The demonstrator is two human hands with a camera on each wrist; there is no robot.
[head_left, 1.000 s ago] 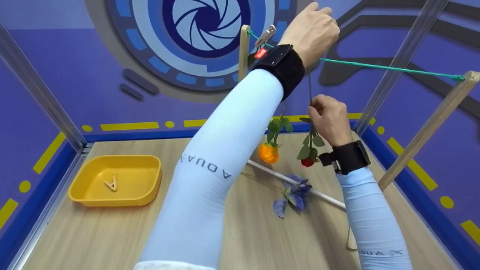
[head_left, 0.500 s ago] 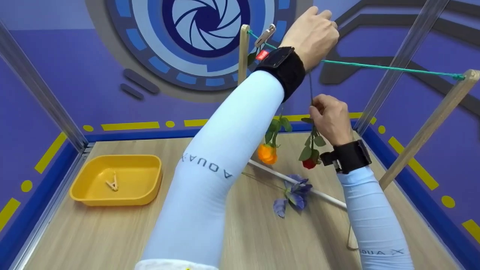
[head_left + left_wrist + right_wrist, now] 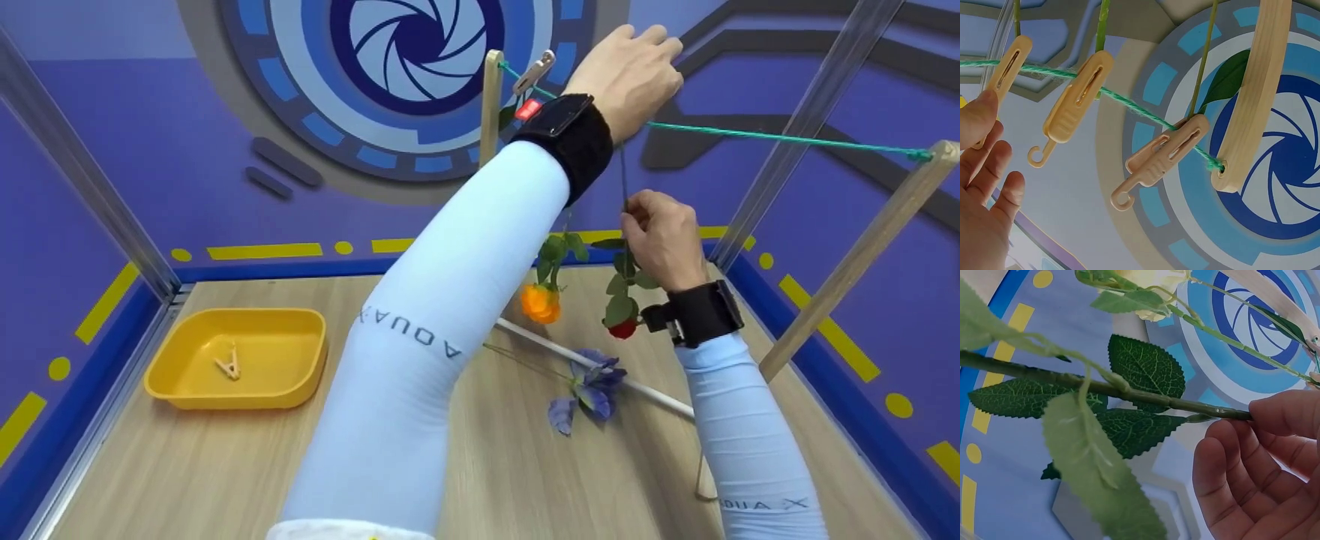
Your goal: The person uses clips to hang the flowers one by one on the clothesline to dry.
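- Your left hand point(image 3: 626, 79) pinches a clothespin point(image 3: 1012, 63) on the green line point(image 3: 780, 137).
- Your right hand point(image 3: 664, 240) pinches the stem point(image 3: 1199, 406) of the red rose point(image 3: 622, 329), which hangs head-down below the line.
- An orange rose point(image 3: 541, 304) hangs head-down just left of it.
- A purple flower point(image 3: 596, 397) lies on the counter point(image 3: 172, 480); a yellow tray point(image 3: 281, 360) there holds a loose clothespin point(image 3: 231, 367).

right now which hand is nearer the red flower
The right hand: it pinches the stem above the red flower; the left hand is higher, pinching a clothespin.
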